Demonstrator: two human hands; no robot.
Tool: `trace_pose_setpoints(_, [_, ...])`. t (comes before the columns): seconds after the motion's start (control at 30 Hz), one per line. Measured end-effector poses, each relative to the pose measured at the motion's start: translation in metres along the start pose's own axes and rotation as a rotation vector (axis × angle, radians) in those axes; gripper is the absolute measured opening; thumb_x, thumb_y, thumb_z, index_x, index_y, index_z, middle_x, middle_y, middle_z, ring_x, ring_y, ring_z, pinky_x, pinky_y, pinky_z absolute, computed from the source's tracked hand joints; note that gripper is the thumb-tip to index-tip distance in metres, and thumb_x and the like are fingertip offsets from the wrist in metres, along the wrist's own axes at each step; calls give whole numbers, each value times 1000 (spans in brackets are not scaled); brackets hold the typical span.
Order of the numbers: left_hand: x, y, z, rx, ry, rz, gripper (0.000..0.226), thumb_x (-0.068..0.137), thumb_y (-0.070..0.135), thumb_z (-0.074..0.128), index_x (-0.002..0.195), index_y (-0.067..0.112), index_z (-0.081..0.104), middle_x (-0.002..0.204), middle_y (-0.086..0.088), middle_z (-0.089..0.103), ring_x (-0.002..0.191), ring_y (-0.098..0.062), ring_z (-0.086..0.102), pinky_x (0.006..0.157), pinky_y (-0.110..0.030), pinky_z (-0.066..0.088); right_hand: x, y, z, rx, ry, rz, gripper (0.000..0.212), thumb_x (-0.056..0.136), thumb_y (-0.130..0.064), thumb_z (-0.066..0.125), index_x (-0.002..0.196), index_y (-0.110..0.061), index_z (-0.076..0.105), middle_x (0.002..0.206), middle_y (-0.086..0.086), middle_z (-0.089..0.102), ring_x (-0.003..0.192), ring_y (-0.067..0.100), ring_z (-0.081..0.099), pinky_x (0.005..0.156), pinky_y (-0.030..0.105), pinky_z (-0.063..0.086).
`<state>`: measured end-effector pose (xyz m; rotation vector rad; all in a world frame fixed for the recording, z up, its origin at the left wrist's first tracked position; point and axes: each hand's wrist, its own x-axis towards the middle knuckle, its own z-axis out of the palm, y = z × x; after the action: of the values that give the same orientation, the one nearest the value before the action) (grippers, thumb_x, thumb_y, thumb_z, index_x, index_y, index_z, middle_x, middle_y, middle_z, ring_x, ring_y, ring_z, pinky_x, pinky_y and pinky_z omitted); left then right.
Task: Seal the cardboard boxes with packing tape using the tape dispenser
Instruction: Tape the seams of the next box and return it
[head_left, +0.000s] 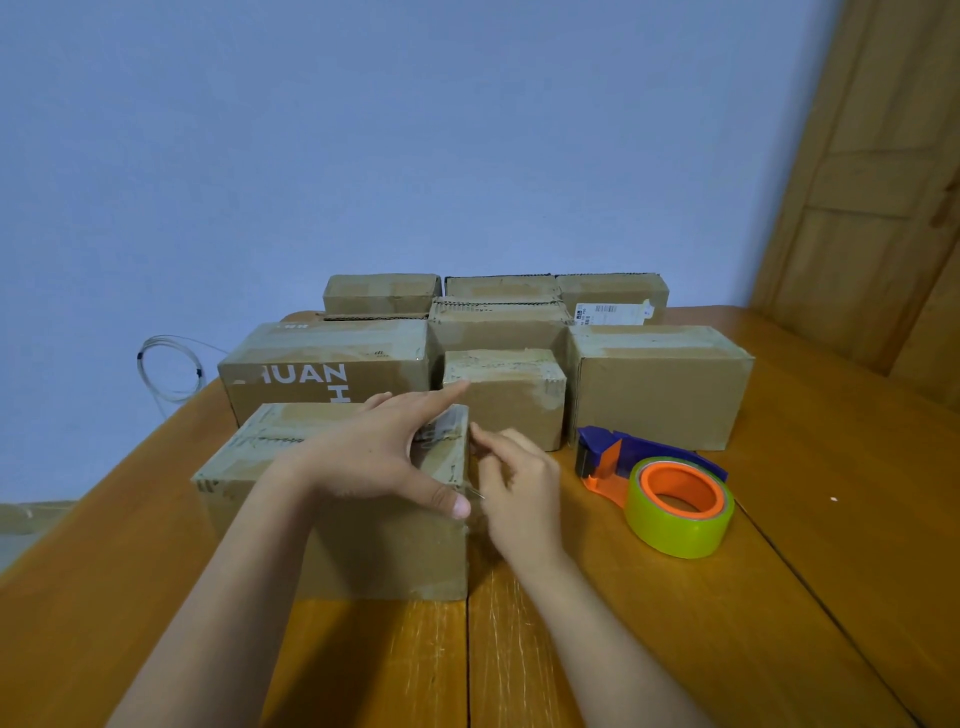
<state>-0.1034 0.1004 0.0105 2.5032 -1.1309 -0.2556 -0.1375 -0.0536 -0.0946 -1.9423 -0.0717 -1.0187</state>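
Observation:
A closed cardboard box (291, 467) with clear tape along its top stands nearest me on the wooden table (779, 597). My left hand (379, 452) lies flat on its top right corner, fingers straight, thumb down over the right edge. My right hand (514, 488) is against the box's right side, its fingers pressing the tape end there; its fingertips are partly hidden. The tape dispenser (660, 488), blue and orange with a yellow-green roll, lies on the table to the right, apart from both hands.
Several more cardboard boxes stand behind: a small one (514, 400), a printed one (322, 369) at the left, a larger one (660, 384) at the right, others stacked by the blue wall. A wire coil (166, 369) hangs left. A wooden door (883, 208) is at the right.

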Motion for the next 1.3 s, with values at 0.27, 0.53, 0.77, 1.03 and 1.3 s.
trace_pose_setpoints(0.27, [-1, 4, -1, 0, -11, -29, 126, 41, 79, 59, 149, 44, 3, 150, 16, 24, 133, 3, 18, 119, -32, 8, 2, -9, -4, 162, -213, 233, 44, 97, -5, 42, 139, -19, 47, 134, -7, 54, 120, -3, 47, 101, 16, 39])
trace_pose_setpoints(0.53, [0, 2, -1, -7, -6, -23, 125, 41, 79, 59, 149, 45, 4, 155, 15, 22, 133, 3, 19, 119, -36, 8, -6, -10, -20, 181, -256, 272, 37, 96, -2, 40, 123, -17, 61, 124, -13, 56, 103, -26, 41, 90, -3, 32])
trace_pose_setpoints(0.77, [1, 1, -1, -5, -39, 19, 127, 41, 77, 63, 149, 44, 4, 155, 17, 19, 108, 17, 16, 119, -36, 1, -17, -16, -34, 388, -35, 20, 29, 86, -35, 45, 104, -23, 65, 103, -3, 68, 104, 13, 62, 89, 28, 50])
trace_pose_setpoints(1.03, [6, -7, 1, 62, -53, 27, 127, 43, 80, 59, 150, 45, -1, 159, 16, 11, 143, 0, 5, 119, -39, -10, -24, -22, -22, 251, -92, -169, 26, 87, -36, 57, 82, -11, 60, 94, -1, 56, 96, 12, 55, 82, 22, 45])
trace_pose_setpoints(1.3, [5, -7, 1, 74, -40, 43, 125, 44, 81, 56, 148, 45, -2, 159, 15, 11, 141, 2, 6, 119, -41, -7, -22, -25, -17, 374, -123, -61, 17, 88, -29, 56, 76, -17, 57, 89, -12, 51, 88, 7, 52, 77, 14, 41])
